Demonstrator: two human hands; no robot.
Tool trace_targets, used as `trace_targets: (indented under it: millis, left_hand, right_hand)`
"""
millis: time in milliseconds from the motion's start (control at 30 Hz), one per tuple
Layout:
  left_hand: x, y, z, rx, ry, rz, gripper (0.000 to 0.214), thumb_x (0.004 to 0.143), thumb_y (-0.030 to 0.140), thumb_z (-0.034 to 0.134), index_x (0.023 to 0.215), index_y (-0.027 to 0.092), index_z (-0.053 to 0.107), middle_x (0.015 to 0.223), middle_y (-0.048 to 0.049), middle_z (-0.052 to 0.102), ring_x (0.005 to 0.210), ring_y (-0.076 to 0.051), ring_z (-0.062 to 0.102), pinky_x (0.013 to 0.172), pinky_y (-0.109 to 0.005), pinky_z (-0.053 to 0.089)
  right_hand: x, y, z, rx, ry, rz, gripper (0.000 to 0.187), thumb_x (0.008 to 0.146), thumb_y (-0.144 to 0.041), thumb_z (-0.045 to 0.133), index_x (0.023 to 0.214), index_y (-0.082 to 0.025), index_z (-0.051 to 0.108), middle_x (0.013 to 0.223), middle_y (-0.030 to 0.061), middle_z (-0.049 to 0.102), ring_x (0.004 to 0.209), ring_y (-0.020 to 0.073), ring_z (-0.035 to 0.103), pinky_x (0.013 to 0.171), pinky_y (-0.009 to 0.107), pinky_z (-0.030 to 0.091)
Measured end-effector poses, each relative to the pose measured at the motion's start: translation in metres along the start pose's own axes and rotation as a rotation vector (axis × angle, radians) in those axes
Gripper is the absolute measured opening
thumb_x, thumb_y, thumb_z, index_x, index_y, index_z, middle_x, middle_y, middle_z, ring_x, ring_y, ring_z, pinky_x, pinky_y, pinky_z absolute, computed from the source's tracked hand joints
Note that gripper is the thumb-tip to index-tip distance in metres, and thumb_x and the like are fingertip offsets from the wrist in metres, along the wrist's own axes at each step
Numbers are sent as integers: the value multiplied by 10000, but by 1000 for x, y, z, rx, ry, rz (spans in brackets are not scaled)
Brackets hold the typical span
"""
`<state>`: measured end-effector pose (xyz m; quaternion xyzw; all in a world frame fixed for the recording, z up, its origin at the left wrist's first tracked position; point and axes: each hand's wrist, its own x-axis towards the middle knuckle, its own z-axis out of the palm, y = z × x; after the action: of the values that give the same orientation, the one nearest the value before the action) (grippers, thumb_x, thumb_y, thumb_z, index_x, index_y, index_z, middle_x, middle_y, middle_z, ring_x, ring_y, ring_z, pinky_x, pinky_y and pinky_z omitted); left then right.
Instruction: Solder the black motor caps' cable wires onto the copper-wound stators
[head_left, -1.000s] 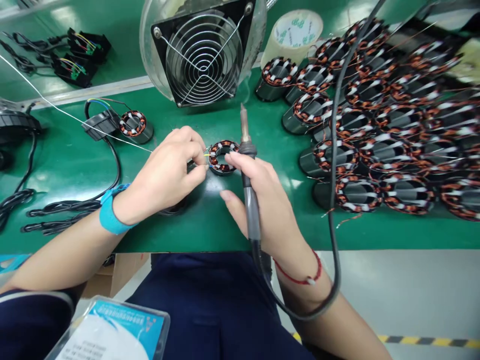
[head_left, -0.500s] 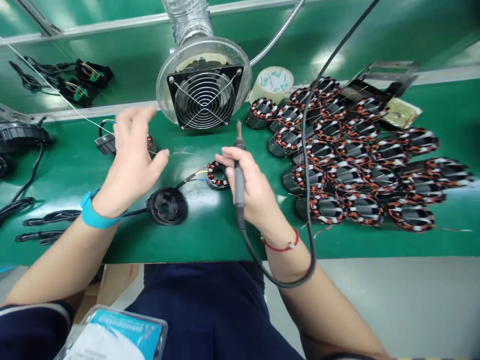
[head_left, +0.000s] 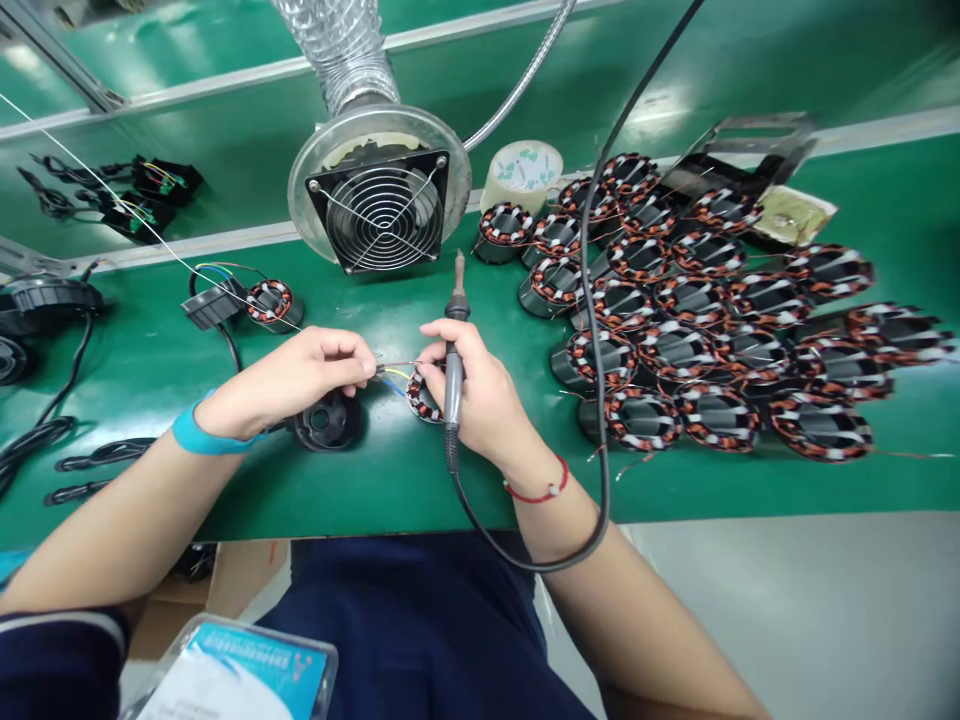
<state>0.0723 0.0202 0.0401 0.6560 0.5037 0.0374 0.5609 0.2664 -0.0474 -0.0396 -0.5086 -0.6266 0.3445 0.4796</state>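
My left hand [head_left: 322,370] is closed in a pinch on thin coloured wires [head_left: 394,375], where they meet the cable from a round black cap [head_left: 330,420]. These wires lead to a small copper-wound stator [head_left: 424,393] on the bench. A soldering iron [head_left: 454,375] stands tip-up in my right hand [head_left: 480,395], whose fingers wrap its handle. The thumb and fingertips of that hand are at the stator, partly covering it. A thin pale wire [head_left: 150,225] slants down from the upper left towards my left hand; its end is hard to make out.
A fume fan [head_left: 382,215] with a foil duct stands behind my hands. Several stators [head_left: 682,345] crowd the right side, near a tape roll [head_left: 525,175]. Another stator [head_left: 271,303] with a black cap [head_left: 214,303] lies back left. The iron's cord [head_left: 589,300] loops across my right forearm.
My left hand has come down and right from above the back-left stator, closing from spread fingers onto the wires. My right hand, still on the iron, has its fingers at the front stator.
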Motion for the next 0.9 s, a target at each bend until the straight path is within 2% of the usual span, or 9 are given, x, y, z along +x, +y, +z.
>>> trace_targets:
  millis: [233,367,467,533,600,700,800,900]
  left_hand:
    - [23,25,11,207,-115,100,254,827,362,607,699,147,645,599,21,552,572,-101,468,568,-221,363]
    - [27,27,19,269,-85,102,319,837,412,583,682,139,640,586,25,499,562,-96,400,542,-228,310]
    - [22,28,21,251,-37,75,333,829,433,589,681,138,634,596,19,506,567,-98,406,546,-227,319]
    - [17,28,18,230,-32,38,313,840,443,581,760,147,644,600,23,516,547,-99,427,529,-221,330]
    - [10,28,11,186,-67,-16,277,843,435,588,830,161,624,626,20,554,557,-109,488,536,-217,373]
    - [3,25,0,107,-137,-86,225,822,388,626,781,174,571,665,5,602,621,-125,557,581,-219,427]
    - [2,21,-4,60,-114,-121,212,800,366,652,753,168,593,630,19,570,568,-102,497,530,-204,367]
    - [9,20,4,13,-57,-121,221,747,360,704,707,154,634,599,33,543,532,-79,428,512,-206,318]
  right_hand:
    - [-3,3,0,-32,25,-41,364,905,-164,516,1258,-248,487,862,-14,670,783,151,622,782,310,492]
    - [-6,2,-5,-102,27,-66,404,902,-154,519,1294,-244,479,927,3,699,855,176,630,829,341,481]
    - [-8,0,-7,-152,49,-90,399,908,-156,514,1297,-244,485,954,12,712,887,191,632,852,360,480]
    - [-9,-1,-8,-156,90,-105,389,910,-158,509,1290,-239,491,958,19,708,888,191,640,849,364,490]
    - [-10,-2,-8,-145,138,-105,387,910,-154,505,1287,-241,491,950,17,699,870,183,652,849,365,502]
    - [-11,-5,-8,-126,185,-95,389,904,-149,512,1278,-250,487,919,3,692,810,164,662,840,364,518]
    - [-12,-8,-7,-118,192,-105,374,903,-149,521,1262,-247,494,898,-3,691,781,157,667,826,360,527]
    - [-12,-9,-7,-112,188,-108,360,905,-147,519,1250,-248,500,879,-12,686,766,150,671,816,348,529]
